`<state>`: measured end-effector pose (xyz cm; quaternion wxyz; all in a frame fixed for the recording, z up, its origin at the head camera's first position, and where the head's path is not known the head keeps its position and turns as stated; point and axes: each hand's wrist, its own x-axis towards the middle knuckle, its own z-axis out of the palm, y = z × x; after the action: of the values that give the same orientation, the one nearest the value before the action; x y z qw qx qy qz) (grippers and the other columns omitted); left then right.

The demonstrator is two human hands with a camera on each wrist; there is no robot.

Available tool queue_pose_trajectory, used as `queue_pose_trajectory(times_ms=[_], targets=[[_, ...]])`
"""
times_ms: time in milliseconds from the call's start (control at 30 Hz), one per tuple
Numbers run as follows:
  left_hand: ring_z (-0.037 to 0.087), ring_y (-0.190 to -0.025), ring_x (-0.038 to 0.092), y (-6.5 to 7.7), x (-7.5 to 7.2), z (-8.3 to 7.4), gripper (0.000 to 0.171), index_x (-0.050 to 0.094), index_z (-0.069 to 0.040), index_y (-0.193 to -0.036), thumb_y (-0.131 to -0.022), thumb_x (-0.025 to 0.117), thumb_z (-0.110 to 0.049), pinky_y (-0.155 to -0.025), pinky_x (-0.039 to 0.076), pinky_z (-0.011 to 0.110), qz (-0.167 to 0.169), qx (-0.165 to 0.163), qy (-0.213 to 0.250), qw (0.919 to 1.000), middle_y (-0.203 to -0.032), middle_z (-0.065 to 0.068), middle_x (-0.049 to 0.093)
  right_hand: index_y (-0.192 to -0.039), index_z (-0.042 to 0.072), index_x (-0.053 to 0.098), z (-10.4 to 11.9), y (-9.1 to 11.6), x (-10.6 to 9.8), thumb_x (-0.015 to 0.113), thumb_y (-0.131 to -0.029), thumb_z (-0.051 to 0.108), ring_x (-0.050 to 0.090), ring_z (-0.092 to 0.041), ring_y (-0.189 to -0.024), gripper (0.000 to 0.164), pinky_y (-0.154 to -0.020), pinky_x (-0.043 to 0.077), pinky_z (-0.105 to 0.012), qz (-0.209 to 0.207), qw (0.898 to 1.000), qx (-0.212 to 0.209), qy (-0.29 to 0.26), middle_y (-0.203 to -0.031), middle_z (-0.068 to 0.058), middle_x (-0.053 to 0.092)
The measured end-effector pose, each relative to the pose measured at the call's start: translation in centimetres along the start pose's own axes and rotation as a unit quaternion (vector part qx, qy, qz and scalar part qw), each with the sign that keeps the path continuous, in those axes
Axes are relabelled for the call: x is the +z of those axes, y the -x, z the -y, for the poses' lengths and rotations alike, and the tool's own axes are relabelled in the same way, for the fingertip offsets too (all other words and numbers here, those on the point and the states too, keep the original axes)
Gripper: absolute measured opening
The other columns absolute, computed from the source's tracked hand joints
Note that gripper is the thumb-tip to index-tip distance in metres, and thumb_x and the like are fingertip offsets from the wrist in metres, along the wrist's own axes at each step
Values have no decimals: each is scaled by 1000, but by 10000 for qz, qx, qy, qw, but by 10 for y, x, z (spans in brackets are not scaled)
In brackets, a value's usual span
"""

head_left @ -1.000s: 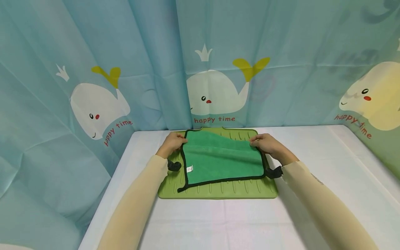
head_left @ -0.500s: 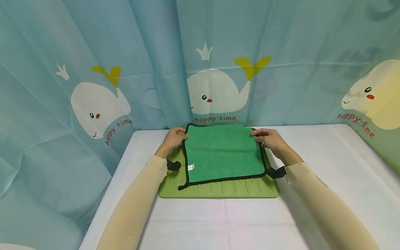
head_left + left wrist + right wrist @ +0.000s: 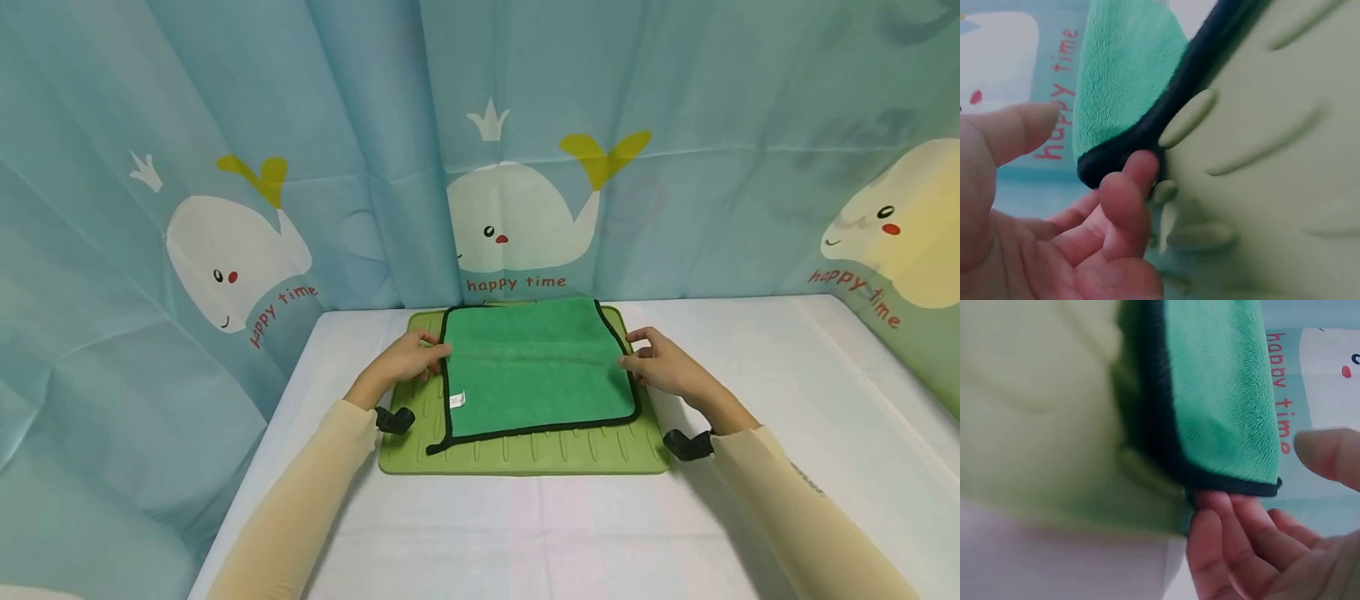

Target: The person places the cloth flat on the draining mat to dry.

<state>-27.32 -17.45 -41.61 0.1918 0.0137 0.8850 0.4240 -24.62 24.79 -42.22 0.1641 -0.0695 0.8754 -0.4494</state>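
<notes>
A green plush towel with black edging and a small white tag lies spread over an olive-green ribbed mat. My left hand is at the towel's left edge. In the left wrist view its thumb stands apart from the fingers, whose tips touch the black border. At the opposite edge is my right hand. The right wrist view shows its fingertips at the underside of the black border, the thumb well away from them. The towel's far right corner extends past the hand toward the curtain.
The mat lies on a table with a white cover. Behind and to the left hangs a light-blue curtain printed with whales. Dark camera mounts are worn at both wrists.
The towel's far edge, folded or slack at first, was drawn up and back and now lies flat. Both hands have let go of the far corners and come nearer along the side edges.
</notes>
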Motion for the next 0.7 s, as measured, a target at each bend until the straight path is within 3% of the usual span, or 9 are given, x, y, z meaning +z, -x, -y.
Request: queue_pose_trajectory(times_ms=[100,233,367,433,567,700], targets=[[16,-64,51,16,3,3,37,56,-5,-121,-102,63,-36,-61,41,30,47,350,-576,9977,-86,6,65,-146,-3,38,-3,12,1,57,-105,30,61,-23,-95,55,-81,49,-35,6,9992,-111,385,-118,-21,66],[13,-56,45,34,12,3,23,66,-8,-91,-97,71,-30,-56,40,28,0,916,-1325,9869,-68,1,54,-140,-1,47,-4,24,4,59,-104,31,65,-25,-101,49,-85,49,-39,-95,9973,-241,693,-112,-17,70],[10,-52,41,46,22,3,28,66,-14,-74,-95,73,-32,-52,35,27,-55,998,-1787,9788,-60,-6,49,-140,-1,45,-6,32,6,60,-104,28,64,-23,-94,49,-81,49,-37,-46,9979,-182,622,-105,-14,71],[10,-50,36,51,25,5,32,66,-14,-71,-95,73,-33,-50,32,26,-43,876,-1821,9794,-57,-7,45,-137,-2,45,-8,34,7,60,-104,27,62,-21,-86,47,-74,48,-34,62,9989,-106,454,-98,-11,69],[10,-48,32,54,27,10,37,65,-12,-67,-96,72,-34,-49,29,27,197,838,-1480,9852,-54,-7,41,-112,-1,57,-13,38,8,62,-103,28,53,-14,-68,30,-62,45,-29,258,9995,32,167,-81,-6,64],[11,-49,31,53,29,15,37,64,-12,-66,-95,73,-33,-49,28,27,485,838,-988,9904,-54,-6,45,-86,4,60,-18,41,10,64,-102,32,43,-11,-59,33,-57,38,-28,372,9988,185,253,-73,-2,61]])
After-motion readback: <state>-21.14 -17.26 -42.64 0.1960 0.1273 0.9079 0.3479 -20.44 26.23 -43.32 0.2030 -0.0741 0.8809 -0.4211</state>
